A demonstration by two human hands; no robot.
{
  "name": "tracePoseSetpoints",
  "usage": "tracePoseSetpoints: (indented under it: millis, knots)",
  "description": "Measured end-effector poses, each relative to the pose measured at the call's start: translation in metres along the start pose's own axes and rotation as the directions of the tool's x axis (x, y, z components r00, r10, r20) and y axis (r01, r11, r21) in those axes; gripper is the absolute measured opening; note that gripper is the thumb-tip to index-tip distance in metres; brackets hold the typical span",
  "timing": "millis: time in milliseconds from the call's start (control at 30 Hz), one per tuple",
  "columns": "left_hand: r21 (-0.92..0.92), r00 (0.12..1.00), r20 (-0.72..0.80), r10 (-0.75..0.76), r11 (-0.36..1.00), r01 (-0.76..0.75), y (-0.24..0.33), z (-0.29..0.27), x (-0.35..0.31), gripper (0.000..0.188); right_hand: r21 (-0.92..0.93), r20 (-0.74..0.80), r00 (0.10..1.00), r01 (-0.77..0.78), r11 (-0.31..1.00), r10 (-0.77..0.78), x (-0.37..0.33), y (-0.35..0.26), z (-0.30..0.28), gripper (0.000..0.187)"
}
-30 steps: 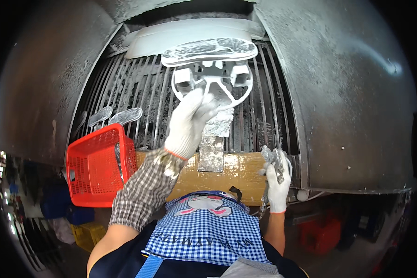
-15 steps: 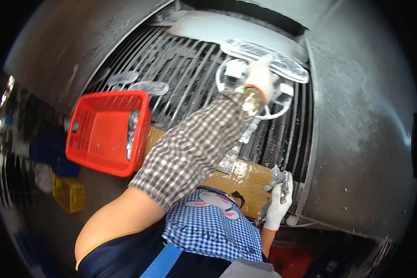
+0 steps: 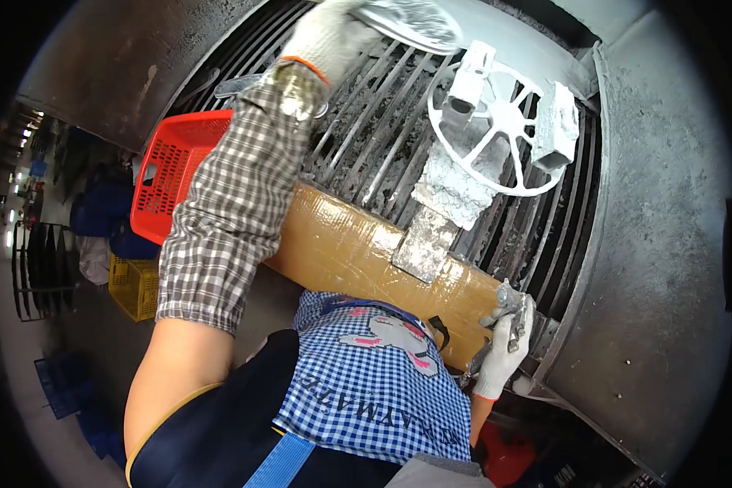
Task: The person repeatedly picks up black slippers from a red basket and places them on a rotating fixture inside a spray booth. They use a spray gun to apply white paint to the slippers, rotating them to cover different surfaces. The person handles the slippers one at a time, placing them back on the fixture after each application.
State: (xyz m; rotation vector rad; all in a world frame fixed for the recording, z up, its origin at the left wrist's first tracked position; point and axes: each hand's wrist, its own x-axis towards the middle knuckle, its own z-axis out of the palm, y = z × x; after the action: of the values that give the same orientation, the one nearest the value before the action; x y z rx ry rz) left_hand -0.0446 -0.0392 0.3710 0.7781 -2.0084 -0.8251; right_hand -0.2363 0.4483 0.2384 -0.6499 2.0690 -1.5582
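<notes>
The left hand is clamped on the left end of a white-dusted oval plate, toward the slatted grate's far edge; it looks stiff, light, slippery, best taken by its rim. The right hand grips a spray gun.
</notes>
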Motion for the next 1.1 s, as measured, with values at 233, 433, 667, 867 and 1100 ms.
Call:
tracePoseSetpoints:
  millis: [233, 433, 667, 867, 1100]
  knots:
    - [-0.919, 0.586, 0.006, -0.81, 0.226, 0.322, -0.108, 0.033, -0.024, 0.037, 0.023, 0.087, 0.994, -0.071, 0.997, 0.069, 0.003, -0.01, 0.01, 0.059]
    - [-0.927, 0.278, 0.079, -0.957, 0.032, 0.373, -0.215, 0.107, -0.132, 0.031, -0.016, 0.041, 0.986, -0.159, 0.987, 0.16, -0.001, -0.007, 0.011, 0.061]
    - [-0.918, 0.142, 0.066, -0.988, -0.005, 0.396, -0.273, 0.147, -0.205, 0.049, -0.062, 0.068, 0.986, -0.147, 0.987, 0.151, -0.001, -0.009, 0.016, 0.061]
    - [-0.975, 0.348, 0.145, -0.926, -0.074, 0.209, -0.286, 0.15, -0.18, 0.043, -0.052, 0.109, 0.982, -0.148, 0.988, 0.153, 0.001, -0.024, 0.03, 0.06]
    - [-0.901, 0.15, 0.32, -0.935, -0.252, 0.353, -0.216, 0.176, -0.192, 0.029, 0.022, 0.142, 0.977, -0.161, 0.987, 0.156, 0.0, -0.031, 0.039, 0.057]
